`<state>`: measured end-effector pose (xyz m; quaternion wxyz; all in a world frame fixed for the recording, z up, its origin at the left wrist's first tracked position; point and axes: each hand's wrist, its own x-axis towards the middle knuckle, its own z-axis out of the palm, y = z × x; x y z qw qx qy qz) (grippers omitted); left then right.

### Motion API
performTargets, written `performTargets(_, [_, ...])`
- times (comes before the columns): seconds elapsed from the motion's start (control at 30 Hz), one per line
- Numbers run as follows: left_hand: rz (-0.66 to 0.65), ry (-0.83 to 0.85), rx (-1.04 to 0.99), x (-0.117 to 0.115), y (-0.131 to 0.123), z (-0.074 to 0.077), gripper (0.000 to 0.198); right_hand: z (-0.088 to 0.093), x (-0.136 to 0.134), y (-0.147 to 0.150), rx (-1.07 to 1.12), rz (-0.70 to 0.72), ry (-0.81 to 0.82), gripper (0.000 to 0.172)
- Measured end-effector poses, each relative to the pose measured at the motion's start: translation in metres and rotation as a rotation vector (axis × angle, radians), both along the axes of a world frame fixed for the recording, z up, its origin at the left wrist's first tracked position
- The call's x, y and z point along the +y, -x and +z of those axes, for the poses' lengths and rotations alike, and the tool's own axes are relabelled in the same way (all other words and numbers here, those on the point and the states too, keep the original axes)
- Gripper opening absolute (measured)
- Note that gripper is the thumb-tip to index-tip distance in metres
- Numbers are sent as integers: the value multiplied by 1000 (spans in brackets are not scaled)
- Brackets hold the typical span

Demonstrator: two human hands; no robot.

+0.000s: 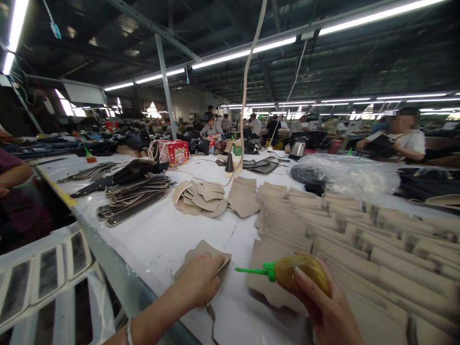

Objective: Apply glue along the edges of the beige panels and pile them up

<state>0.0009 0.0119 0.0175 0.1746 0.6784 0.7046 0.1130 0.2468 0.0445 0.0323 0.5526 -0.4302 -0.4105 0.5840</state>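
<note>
My left hand (200, 280) rests on a small stack of beige cut pieces (212, 253) at the near edge of the white table (161, 235), fingers curled over them. My right hand (323, 306) grips a yellowish squeeze bottle (300, 269) with a green nozzle (253, 271) pointing left toward those pieces. The bottle hovers over beige pieces laid flat on the table.
Rows of beige strips (359, 225) cover the right of the table. Another beige pile (201, 197) and dark strips (132, 194) lie further back. A clear plastic bag (352, 175), a red box (176, 152) and a hanging cable (244, 96) are behind. Other people work at left and at the far tables.
</note>
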Motion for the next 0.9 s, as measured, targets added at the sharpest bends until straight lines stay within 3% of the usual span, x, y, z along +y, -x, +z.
performTargets(0.2, [-62,-68,-191,3,21,-13,62,8,2,18,-340,61,-139,60])
performTargets(0.4, [2,-85,-307,-2,18,-13,50,13,5,45,-591,21,-242,63])
performTargets(0.67, [-55,12,26,-6,9,1,52,1,12,57,-854,-28,-435,59])
performTargets(0.9, [-64,2,39,-6,8,2,56,12,5,59,-822,-46,-369,52])
